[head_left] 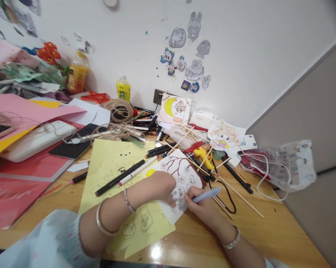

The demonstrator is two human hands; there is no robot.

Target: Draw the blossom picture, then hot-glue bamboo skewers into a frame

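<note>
A small white drawing point(190, 178) with brown branches, blossoms, little figures and a yellow circle lies on a large yellow sheet point(101, 156) of pencil sketches. My left hand point(162, 186) rests on this drawing, bent at the wrist, most of its fingers hidden beneath it. Closed around a light blue pen point(208, 194), my right hand point(197, 204) sits at the drawing's lower right edge. The pen's tip is hidden by my fingers. A black marker point(119, 178) and a white marker point(138, 171) lie on the yellow sheet beside my left forearm.
Wooden sticks point(240, 195), pens and a yellow glue gun point(204, 156) crowd the table behind the drawing. Twine point(119, 109), a black tablet point(78, 141) and coloured papers point(31, 111) lie left. Bottles point(123, 87) stand by the wall; a plastic bag point(296, 163) lies right.
</note>
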